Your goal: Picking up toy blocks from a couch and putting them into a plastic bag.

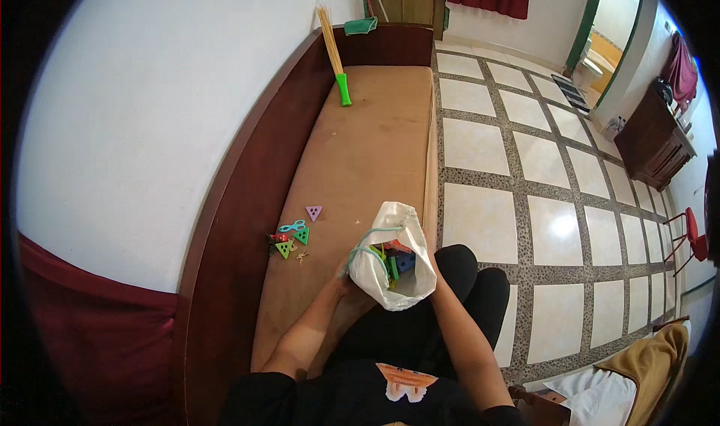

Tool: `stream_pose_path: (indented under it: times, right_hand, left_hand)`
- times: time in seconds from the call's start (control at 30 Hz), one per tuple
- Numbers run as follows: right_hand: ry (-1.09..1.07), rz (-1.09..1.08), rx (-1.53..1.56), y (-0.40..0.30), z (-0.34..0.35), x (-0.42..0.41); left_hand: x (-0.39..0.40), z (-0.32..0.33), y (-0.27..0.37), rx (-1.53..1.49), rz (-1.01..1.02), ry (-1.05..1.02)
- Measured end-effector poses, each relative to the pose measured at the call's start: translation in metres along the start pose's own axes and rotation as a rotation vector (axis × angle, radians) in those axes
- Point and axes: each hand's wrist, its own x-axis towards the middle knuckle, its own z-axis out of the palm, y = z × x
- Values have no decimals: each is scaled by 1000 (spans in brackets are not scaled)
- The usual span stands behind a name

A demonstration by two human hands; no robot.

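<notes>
A white drawstring bag [423, 284] with a pale green cord [368, 235] is held above my lap, its mouth gaping toward me. My left hand [343, 280] grips its left side, and my right hand [432, 260] has the right side; the bag hides most fingers of both. Inside the bag lie green, blue, red and yellow plastic pieces [394, 262]. On the cushion to the left are a purple triangle piece [314, 213], blue toy scissors [292, 226], a green triangle piece [302, 236], a lime triangle piece [283, 249], and a red-and-black toy [278, 238].
The brown cushion [371, 145] lies on a dark wooden bench [247, 161] along the wall. A stick broom with a green handle [343, 90] leans in its far corner, near a green cloth [360, 26]. Tiled floor [478, 145] runs to the right. A red chair [697, 246] stands farther off.
</notes>
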Motion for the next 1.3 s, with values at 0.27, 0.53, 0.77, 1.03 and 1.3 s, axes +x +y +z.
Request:
stream_pose_path:
  times: [0.27,0.53,0.77,1.03,1.3]
  right_hand:
    - [-58,-58,-142,-45,-10,-10]
    - [-97,340,591,-59,12,-6]
    - [229,219,332,-61,15,-7]
    - [254,220,-30,-51,18,1]
    - [-51,348,279,-39,9,5]
  left_hand:
    - [3,20,-21,-66,-67,-42]
    - [-22,39,-6,88,-135,24]
    - [-48,68,-10,129,-56,56]
    - [-25,38,-20,47,-46,-67]
    - [-65,75,-21,-118,-82,-129]
